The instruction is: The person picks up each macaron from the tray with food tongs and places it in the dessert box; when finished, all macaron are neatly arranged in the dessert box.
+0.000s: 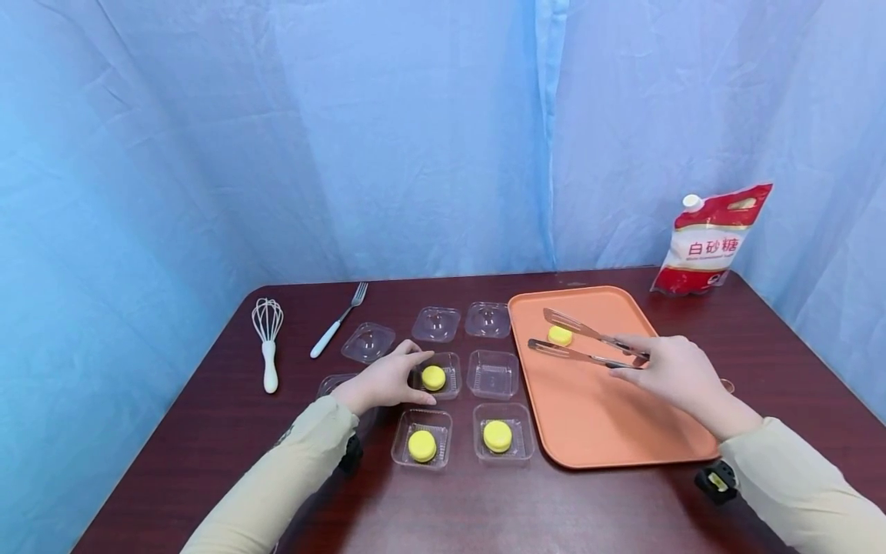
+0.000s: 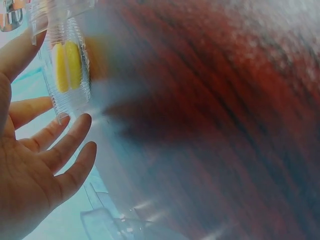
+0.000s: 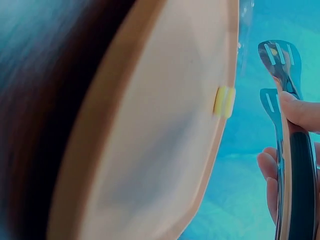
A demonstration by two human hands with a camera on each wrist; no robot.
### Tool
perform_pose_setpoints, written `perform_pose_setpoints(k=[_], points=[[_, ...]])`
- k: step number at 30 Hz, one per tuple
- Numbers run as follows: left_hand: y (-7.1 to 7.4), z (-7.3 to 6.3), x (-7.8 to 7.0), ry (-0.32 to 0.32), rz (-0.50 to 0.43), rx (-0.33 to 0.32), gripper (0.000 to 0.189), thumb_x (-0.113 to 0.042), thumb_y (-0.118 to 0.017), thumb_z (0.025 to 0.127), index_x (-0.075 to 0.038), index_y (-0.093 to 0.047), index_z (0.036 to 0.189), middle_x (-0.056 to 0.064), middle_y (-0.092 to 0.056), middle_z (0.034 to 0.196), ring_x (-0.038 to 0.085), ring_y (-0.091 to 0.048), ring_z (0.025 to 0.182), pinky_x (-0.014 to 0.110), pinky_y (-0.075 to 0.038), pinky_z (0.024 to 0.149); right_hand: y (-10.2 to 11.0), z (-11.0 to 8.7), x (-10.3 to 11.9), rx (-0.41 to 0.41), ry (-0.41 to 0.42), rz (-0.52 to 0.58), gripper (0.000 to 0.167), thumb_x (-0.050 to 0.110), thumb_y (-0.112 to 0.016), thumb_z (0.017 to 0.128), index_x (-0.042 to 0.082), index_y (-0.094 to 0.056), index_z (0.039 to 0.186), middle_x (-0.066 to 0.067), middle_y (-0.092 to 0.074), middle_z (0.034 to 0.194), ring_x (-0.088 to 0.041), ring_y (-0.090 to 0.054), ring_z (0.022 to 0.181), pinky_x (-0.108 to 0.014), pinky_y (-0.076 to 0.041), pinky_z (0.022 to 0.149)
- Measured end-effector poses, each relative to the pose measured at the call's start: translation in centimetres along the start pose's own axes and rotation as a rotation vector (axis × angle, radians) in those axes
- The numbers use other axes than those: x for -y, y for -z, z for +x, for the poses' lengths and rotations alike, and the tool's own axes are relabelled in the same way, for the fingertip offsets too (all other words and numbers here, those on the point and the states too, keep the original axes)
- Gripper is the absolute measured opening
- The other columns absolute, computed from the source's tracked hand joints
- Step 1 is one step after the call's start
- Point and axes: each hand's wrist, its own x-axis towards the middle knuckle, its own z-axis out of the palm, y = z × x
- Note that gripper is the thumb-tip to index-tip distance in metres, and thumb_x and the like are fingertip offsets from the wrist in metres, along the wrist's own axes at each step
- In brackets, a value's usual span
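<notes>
My left hand (image 1: 388,378) spreads its thumb and fingers about a clear plastic box (image 1: 451,387) that holds a yellow macaron (image 1: 434,378). In the left wrist view the fingers (image 2: 72,142) are straight and apart, the thumb and forefinger at the box's edges. My right hand (image 1: 674,371) grips slotted metal tongs (image 1: 564,352) by their dark handles, over the orange tray (image 1: 602,431). The tongs' arms are spread, one on each side of another macaron (image 1: 560,336) on the tray in the head view. Two front boxes (image 1: 398,454) (image 1: 526,450) hold one macaron each.
Another clear box (image 1: 493,375) stands left of the tray. Several clear domed lids (image 1: 436,323) lie behind the boxes. A whisk (image 1: 268,346) and a fork (image 1: 337,323) lie at the left. A red and white sugar pouch (image 1: 709,246) stands at the back right.
</notes>
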Motion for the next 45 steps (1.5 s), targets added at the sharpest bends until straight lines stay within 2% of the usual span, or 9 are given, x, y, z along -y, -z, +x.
perform_pose_setpoints(k=[6, 13, 20, 28, 33, 37, 41, 45], points=[[-0.1, 0.0, 0.1, -0.009, 0.013, -0.007, 0.078, -0.035, -0.078, 0.077, -0.008, -0.044, 0.141, 0.010, -0.045, 0.124, 0.017, -0.053, 0.093, 0.035, -0.047, 0.083, 0.2, -0.1, -1.1, 0.049, -0.069, 0.009, 0.053, 0.029, -0.079, 0.075, 0.010, -0.065, 0.122, 0.005, -0.062, 0.065, -0.010, -0.052, 0.058, -0.030, -0.039, 0.053], [0.0, 0.0, -0.1, -0.008, 0.012, -0.002, 0.078, -0.035, -0.078, 0.077, -0.007, -0.043, 0.142, 0.010, -0.045, 0.124, 0.018, -0.054, 0.094, 0.035, -0.047, 0.083, 0.1, 0.0, -2.3, 0.099, -0.123, -0.008, 0.056, 0.032, -0.078, 0.076, 0.006, -0.064, 0.123, 0.003, -0.062, 0.067, -0.013, -0.053, 0.061, -0.032, -0.040, 0.054], [0.1, -0.1, -0.2, -0.001, 0.022, 0.008, 0.079, -0.035, -0.078, 0.077, -0.007, -0.043, 0.142, 0.011, -0.046, 0.125, 0.019, -0.054, 0.099, 0.036, -0.047, 0.087, -0.1, 0.4, -2.9, 0.150, -0.142, -0.001, 0.056, 0.030, -0.077, 0.076, 0.001, -0.062, 0.122, -0.008, -0.070, 0.081, -0.017, -0.060, 0.068, -0.039, -0.048, 0.057], [0.1, -0.2, -0.2, 0.006, 0.020, 0.015, 0.081, -0.035, -0.078, 0.077, -0.007, -0.042, 0.143, 0.012, -0.045, 0.130, 0.022, -0.055, 0.107, 0.038, -0.047, 0.094, -0.4, 0.8, -3.0, 0.191, -0.157, 0.001, 0.056, 0.030, -0.076, 0.077, -0.002, -0.062, 0.121, -0.014, -0.070, 0.086, -0.021, -0.062, 0.070, -0.043, -0.049, 0.059], [0.4, -0.2, -0.3, -0.002, 0.023, 0.006, 0.082, -0.035, -0.078, 0.076, -0.005, -0.041, 0.143, 0.015, -0.043, 0.135, 0.026, -0.053, 0.115, 0.040, -0.044, 0.099, -0.5, 0.9, -3.1, 0.199, -0.159, -0.001, 0.054, 0.031, -0.075, 0.077, 0.000, -0.064, 0.120, -0.006, -0.069, 0.077, -0.017, -0.058, 0.065, -0.036, -0.046, 0.054], [1.0, -0.1, -0.5, -0.020, 0.035, -0.025, 0.080, -0.034, -0.078, 0.077, -0.004, -0.041, 0.143, 0.017, -0.042, 0.136, 0.027, -0.054, 0.114, 0.041, -0.045, 0.097, -0.5, 0.8, -3.1, 0.208, -0.166, -0.003, 0.052, 0.031, -0.075, 0.078, 0.002, -0.065, 0.119, 0.002, -0.065, 0.066, -0.014, -0.053, 0.061, -0.032, -0.041, 0.052], [1.6, 0.1, -0.9, -0.031, 0.055, -0.065, 0.078, -0.033, -0.077, 0.079, -0.005, -0.042, 0.142, 0.016, -0.043, 0.136, 0.026, -0.056, 0.111, 0.041, -0.047, 0.093, -0.5, 0.8, -3.0, 0.209, -0.172, -0.003, 0.051, 0.031, -0.075, 0.077, 0.002, -0.066, 0.118, 0.003, -0.063, 0.064, -0.014, -0.051, 0.059, -0.031, -0.039, 0.050], [1.8, 0.5, -1.6, -0.051, 0.078, -0.092, 0.075, -0.033, -0.075, 0.080, -0.005, -0.043, 0.142, 0.016, -0.044, 0.135, 0.029, -0.053, 0.116, 0.042, -0.046, 0.095, -0.6, 1.0, -3.0, 0.195, -0.170, -0.012, 0.049, 0.031, -0.075, 0.077, 0.001, -0.068, 0.114, 0.001, -0.064, 0.065, -0.014, -0.052, 0.059, -0.032, -0.040, 0.049]])
